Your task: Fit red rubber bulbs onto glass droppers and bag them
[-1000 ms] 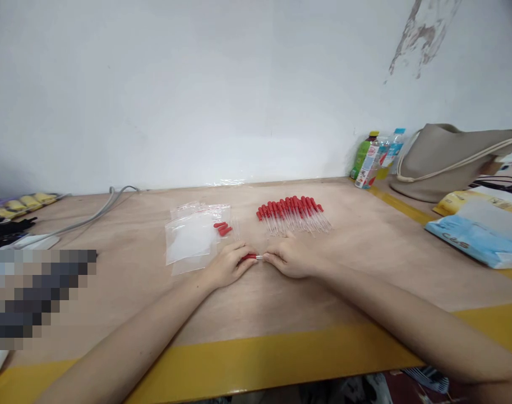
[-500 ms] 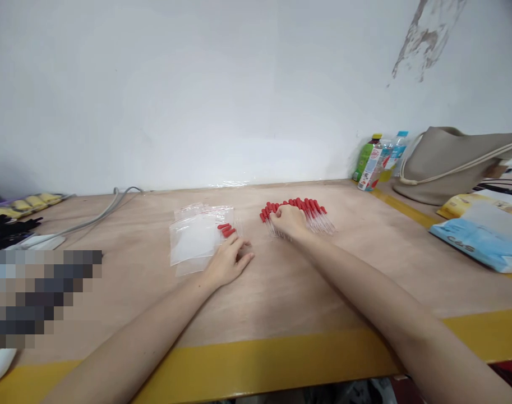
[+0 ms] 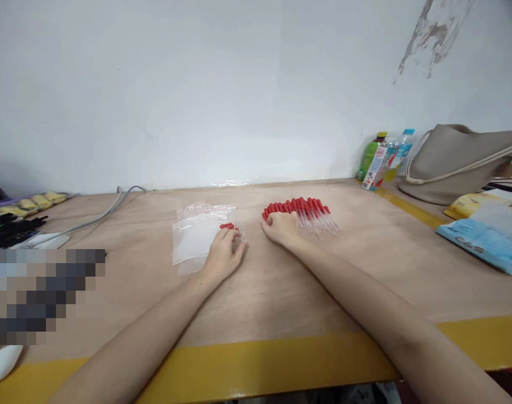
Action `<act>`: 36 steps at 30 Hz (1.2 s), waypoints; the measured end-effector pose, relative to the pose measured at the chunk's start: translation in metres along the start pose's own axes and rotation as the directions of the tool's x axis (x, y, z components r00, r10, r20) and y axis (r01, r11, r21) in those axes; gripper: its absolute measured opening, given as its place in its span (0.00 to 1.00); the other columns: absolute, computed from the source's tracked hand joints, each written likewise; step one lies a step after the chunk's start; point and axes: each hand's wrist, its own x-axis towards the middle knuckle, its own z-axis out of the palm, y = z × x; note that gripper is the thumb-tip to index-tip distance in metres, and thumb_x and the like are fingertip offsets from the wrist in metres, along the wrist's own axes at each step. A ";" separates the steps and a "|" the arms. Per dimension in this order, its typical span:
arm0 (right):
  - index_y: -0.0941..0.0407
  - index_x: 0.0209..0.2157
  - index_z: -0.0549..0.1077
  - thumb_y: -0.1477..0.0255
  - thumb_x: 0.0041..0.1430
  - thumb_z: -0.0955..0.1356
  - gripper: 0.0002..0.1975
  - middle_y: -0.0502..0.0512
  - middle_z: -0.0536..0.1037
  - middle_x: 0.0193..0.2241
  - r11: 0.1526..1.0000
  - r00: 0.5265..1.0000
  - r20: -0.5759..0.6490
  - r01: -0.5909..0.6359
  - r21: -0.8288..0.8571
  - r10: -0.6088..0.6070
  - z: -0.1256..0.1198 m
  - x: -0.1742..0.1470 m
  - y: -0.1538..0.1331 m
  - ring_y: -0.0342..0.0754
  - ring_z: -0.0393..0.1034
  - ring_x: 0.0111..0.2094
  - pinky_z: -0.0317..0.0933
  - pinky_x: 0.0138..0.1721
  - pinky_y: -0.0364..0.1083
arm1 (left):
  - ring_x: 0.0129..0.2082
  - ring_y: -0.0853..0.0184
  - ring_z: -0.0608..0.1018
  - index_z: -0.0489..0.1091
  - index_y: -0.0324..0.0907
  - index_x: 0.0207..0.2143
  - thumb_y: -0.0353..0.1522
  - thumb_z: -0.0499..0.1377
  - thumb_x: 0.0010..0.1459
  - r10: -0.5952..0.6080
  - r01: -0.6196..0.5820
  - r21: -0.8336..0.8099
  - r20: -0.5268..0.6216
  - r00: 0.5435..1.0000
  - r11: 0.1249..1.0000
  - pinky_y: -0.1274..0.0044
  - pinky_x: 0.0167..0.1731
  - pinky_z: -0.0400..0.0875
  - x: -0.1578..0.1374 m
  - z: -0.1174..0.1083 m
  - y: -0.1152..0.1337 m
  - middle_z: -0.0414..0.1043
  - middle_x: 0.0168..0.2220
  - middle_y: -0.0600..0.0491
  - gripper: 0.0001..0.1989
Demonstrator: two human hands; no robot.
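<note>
My left hand rests at the right edge of several clear zip bags, its fingers curled round a few droppers with red rubber bulbs. The fingers hide most of these droppers. To the right lies a row of glass droppers, red bulbs pointing away and thin clear tubes towards me. My right hand is closed at the left end of that row, thumb and forefinger pinched at a dropper there. It covers several of the tubes.
Drink bottles and a grey bag stand at the back right. A blue tissue pack lies in front of them. At the left are a grey cable, a purple tray with yellow items and a white mouse-like object.
My right hand has slid slightly left and nearer along the dropper row, uncovering more bulbs. My left hand's spread thumb and fingers have drawn in round its droppers. The view has shifted slightly.
</note>
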 end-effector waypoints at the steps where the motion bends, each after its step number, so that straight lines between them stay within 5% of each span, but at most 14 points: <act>1: 0.56 0.24 0.72 0.62 0.54 0.60 0.16 0.54 0.76 0.26 0.999 1.000 0.009 0.021 0.026 -0.022 0.001 -0.002 -0.005 0.48 0.69 0.32 0.48 0.41 0.49 | 0.36 0.63 0.70 0.66 0.40 0.34 0.31 0.53 0.55 -0.022 0.023 0.028 -0.050 0.999 0.999 0.70 0.39 0.66 0.002 -0.001 -0.004 0.65 0.32 0.50 0.06; 4: 0.55 0.27 0.73 0.63 0.54 0.61 0.13 0.54 0.77 0.29 0.997 0.999 0.037 0.029 0.075 -0.032 0.007 -0.003 -0.022 0.49 0.69 0.34 0.49 0.41 0.48 | 0.38 0.62 0.70 0.68 0.40 0.34 0.29 0.52 0.55 -0.043 0.052 0.092 -0.102 0.994 0.994 0.69 0.41 0.66 0.008 -0.003 -0.018 0.66 0.34 0.49 0.07; 9: 0.56 0.31 0.74 0.64 0.53 0.61 0.14 0.59 0.77 0.33 0.997 0.991 0.120 -0.060 0.050 0.054 0.016 0.009 -0.044 0.52 0.69 0.38 0.51 0.41 0.50 | 0.38 0.63 0.71 0.69 0.41 0.38 0.29 0.53 0.54 -0.072 0.075 0.090 -0.035 0.997 0.993 0.70 0.41 0.68 0.011 0.001 -0.032 0.65 0.35 0.49 0.09; 17: 0.59 0.35 0.74 0.66 0.50 0.63 0.14 0.65 0.76 0.37 0.993 0.975 0.197 -0.111 0.035 0.102 0.016 0.016 -0.059 0.56 0.69 0.40 0.53 0.40 0.52 | 0.36 0.62 0.73 0.65 0.41 0.32 0.28 0.52 0.53 -0.090 0.088 0.068 0.020 0.996 0.994 0.70 0.37 0.69 0.011 0.002 -0.031 0.67 0.35 0.49 0.04; 21: 0.61 0.33 0.73 0.70 0.52 0.62 0.12 0.67 0.75 0.35 0.997 0.980 0.185 -0.077 0.006 0.074 0.008 0.006 -0.055 0.57 0.69 0.39 0.51 0.42 0.53 | 0.38 0.61 0.71 0.64 0.40 0.37 0.27 0.51 0.55 -0.050 0.054 0.105 -0.041 0.998 0.993 0.69 0.39 0.67 0.010 -0.002 -0.027 0.67 0.36 0.48 0.07; 26: 0.62 0.38 0.68 0.73 0.58 0.57 0.12 0.62 0.75 0.33 0.987 0.990 -0.008 0.139 0.086 -0.139 -0.001 -0.023 -0.017 0.50 0.68 0.35 0.48 0.43 0.51 | 0.39 0.64 0.70 0.64 0.39 0.45 0.28 0.47 0.58 -0.007 0.007 -0.003 -0.087 0.996 1.000 0.73 0.39 0.67 0.006 -0.003 -0.009 0.63 0.37 0.48 0.13; 31: 0.60 0.42 0.67 0.74 0.59 0.58 0.12 0.57 0.75 0.34 0.875 0.895 -0.231 0.430 0.220 -0.381 -0.009 -0.060 0.036 0.46 0.67 0.35 0.48 0.44 0.48 | 0.35 0.67 0.70 0.68 0.39 0.38 0.30 0.50 0.57 -0.018 0.018 -0.176 0.000 1.000 0.984 0.76 0.34 0.68 0.000 0.002 0.010 0.64 0.33 0.50 0.09; 36: 0.57 0.42 0.70 0.73 0.60 0.59 0.12 0.56 0.74 0.32 0.815 0.849 -0.289 0.515 0.266 -0.442 -0.017 -0.076 0.050 0.45 0.66 0.33 0.50 0.40 0.48 | 0.27 0.70 0.70 0.66 0.40 0.35 0.37 0.53 0.56 -0.060 0.095 -0.274 0.130 0.990 0.957 0.77 0.27 0.66 -0.006 0.005 0.017 0.68 0.29 0.53 0.10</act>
